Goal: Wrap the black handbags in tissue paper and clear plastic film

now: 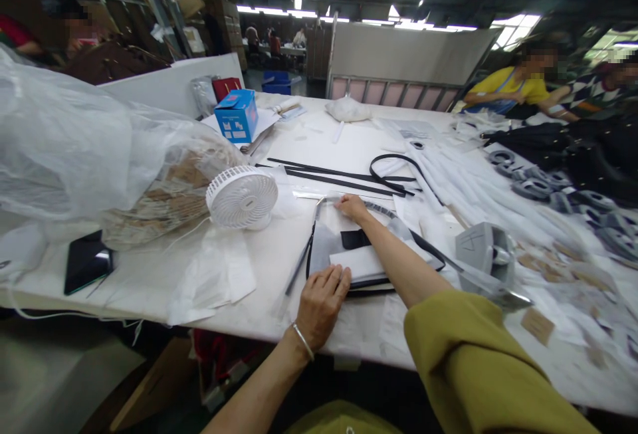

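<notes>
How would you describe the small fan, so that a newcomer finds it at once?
On the white worktable, look left of the person's left hand, beside the big translucent plastic bag. There stands the small fan; its round, slatted white face sets it apart from the blue box behind.

A thin, silvery bracelet (302, 342) circles the wrist of the left hand (323, 301), low in the middle of the frame. The right hand (351, 208), near the centre, is bare, as is its forearm. A loose olive-yellow sleeve (463, 354) fills the lower right, plain and softly creased, with a wide hem. More cloth of that colour, the shirt (336, 415), shows at the bottom edge, bearing a small pale fitting (350, 430), too cut off to identify.
</notes>
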Motion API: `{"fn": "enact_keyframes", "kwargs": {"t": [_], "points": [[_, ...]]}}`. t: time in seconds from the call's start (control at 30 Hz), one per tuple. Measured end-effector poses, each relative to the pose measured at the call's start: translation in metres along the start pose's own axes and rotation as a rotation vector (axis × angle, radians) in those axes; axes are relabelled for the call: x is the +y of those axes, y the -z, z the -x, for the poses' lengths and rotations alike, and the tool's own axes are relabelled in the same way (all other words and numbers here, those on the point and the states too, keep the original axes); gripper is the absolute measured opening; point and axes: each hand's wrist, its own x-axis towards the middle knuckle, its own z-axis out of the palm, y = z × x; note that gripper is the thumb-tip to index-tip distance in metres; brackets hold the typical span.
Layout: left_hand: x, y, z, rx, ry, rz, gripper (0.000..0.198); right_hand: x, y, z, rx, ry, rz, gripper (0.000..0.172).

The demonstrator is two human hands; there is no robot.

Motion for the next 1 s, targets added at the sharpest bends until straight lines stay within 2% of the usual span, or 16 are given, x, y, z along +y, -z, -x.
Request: {"fn": "enact_keyframes", "kwargs": {"t": [0.17, 0.4, 0.5, 0.57, 0.67, 0.73, 0.8, 0.9, 1.0], "points": [[0.000, 0.000, 0.000, 0.004, -0.006, 0.005, 0.034, -0.008, 0.011, 0.009, -0.013, 0.004, -0.279, 0.017], [0.000, 0.001, 0.000, 0.002, -0.023, 0.008, 0.036, -0.041, 0.031, 0.022, -0.046, 0.026, -0.564, 0.023], [-0.001, 0.000, 0.000, 0.010, -0.014, 0.013, 0.035, -0.050, 0.040, 0.040, -0.075, 0.048, -0.625, 0.023], [-0.001, 0.000, -0.001, 0.008, -0.014, 0.016, 0.034, -0.049, 0.046, 0.061, -0.116, 0.127, -0.658, 0.020], [-0.001, 0.000, -0.001, 0.000, -0.018, 0.015, 0.035, -0.036, 0.051, 0.102, -0.130, 0.340, -0.590, 0.017], [-0.001, 0.001, -0.001, -0.001, -0.018, 0.011, 0.036, -0.024, 0.051, 0.127, -0.125, 0.449, -0.426, 0.017], [-0.001, 0.001, -0.001, -0.008, -0.019, 0.006, 0.036, -0.015, 0.048, 0.139, -0.124, 0.492, -0.250, 0.016], [-0.001, 0.001, -0.001, -0.010, -0.020, 0.004, 0.036, -0.015, 0.047, 0.128, -0.026, 0.478, -0.162, 0.014], [-0.001, 0.001, -0.001, 0.003, -0.028, 0.006, 0.036, -0.032, 0.050, 0.087, 0.093, 0.320, -0.338, 0.009]]}}
